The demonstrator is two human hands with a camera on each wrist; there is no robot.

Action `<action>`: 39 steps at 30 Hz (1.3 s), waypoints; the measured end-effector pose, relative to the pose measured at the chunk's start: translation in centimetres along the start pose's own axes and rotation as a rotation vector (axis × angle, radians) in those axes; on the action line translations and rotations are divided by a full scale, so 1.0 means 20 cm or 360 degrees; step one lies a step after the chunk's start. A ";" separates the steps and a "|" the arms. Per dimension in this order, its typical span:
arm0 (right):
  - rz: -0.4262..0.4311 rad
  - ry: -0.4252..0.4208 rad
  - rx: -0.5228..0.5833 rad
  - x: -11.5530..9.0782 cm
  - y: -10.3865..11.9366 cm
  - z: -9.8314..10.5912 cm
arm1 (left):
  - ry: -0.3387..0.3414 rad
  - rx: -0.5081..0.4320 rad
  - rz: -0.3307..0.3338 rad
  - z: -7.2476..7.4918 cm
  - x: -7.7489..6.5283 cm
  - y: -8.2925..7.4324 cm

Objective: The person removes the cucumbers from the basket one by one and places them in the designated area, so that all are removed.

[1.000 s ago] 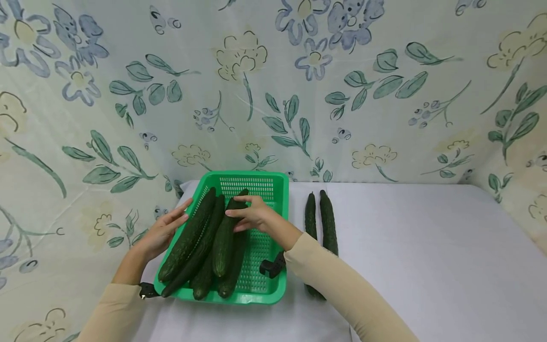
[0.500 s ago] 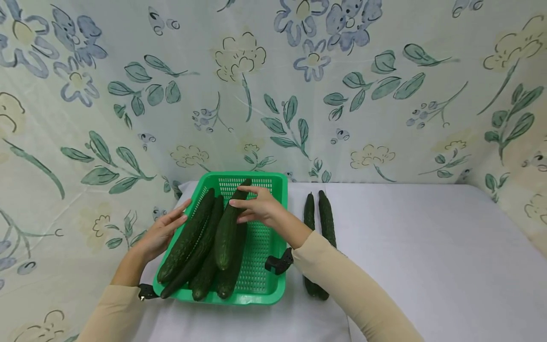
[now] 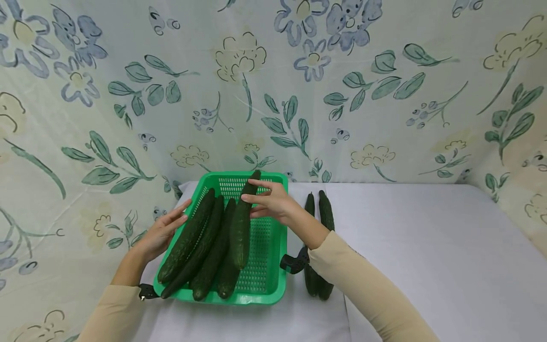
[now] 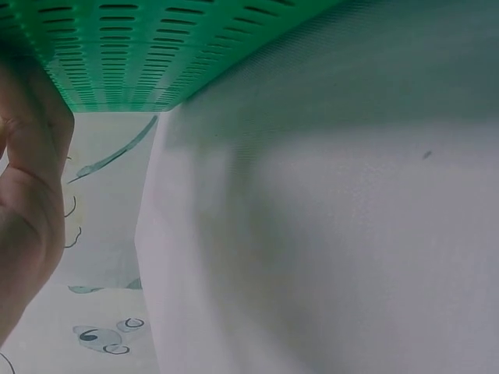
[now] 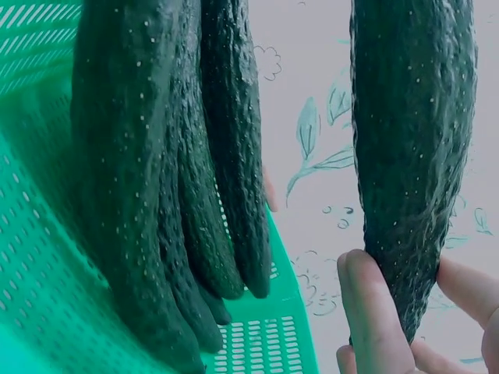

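Lifting the held cucumber (image 3: 240,232) cleanly calls for a firm pinch and enough height to pass the basket's rim — the right hand (image 3: 271,202) grasps only its far end, leaving the near end unsupported above the four cucumbers (image 3: 188,237) in the green basket (image 3: 256,299). The left hand's (image 3: 162,232) fingers lie straight against the left rim, gripping nothing, and to the right two cucumbers (image 3: 326,213) rest on the white counter (image 3: 406,247). Compared with half a second ago, the held cucumber sits farther right — uncovering the third one's far end — while the left hand is unchanged.
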State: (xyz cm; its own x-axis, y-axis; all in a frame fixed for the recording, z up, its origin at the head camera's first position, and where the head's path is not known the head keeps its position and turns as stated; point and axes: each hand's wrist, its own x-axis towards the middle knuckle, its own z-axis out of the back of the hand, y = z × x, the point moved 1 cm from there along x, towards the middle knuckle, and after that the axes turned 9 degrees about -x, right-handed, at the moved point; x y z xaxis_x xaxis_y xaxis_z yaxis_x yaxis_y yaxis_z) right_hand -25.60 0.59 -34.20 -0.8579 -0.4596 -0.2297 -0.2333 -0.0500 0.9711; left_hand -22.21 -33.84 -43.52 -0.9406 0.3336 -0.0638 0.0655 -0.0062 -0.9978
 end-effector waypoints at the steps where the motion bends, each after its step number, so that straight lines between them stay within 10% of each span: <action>1: 0.0005 0.0005 -0.0006 -0.01 0.00 0.01 | -0.0002 0.0002 0.0001 0.00 0.00 0.00; 39: 0.0232 -0.0060 -0.0342 -0.23 -0.14 0.61 | -0.0041 0.0045 0.0016 0.00 -0.01 -0.03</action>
State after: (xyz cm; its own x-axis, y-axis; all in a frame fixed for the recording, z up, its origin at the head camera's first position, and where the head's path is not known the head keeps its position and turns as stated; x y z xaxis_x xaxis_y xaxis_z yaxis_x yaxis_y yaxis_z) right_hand -26.69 13.63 -36.60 -0.8928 -0.4423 -0.0847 -0.0068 -0.1749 0.9846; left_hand -22.02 -33.87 -42.99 -0.9481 0.3092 -0.0738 0.0658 -0.0365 -0.9972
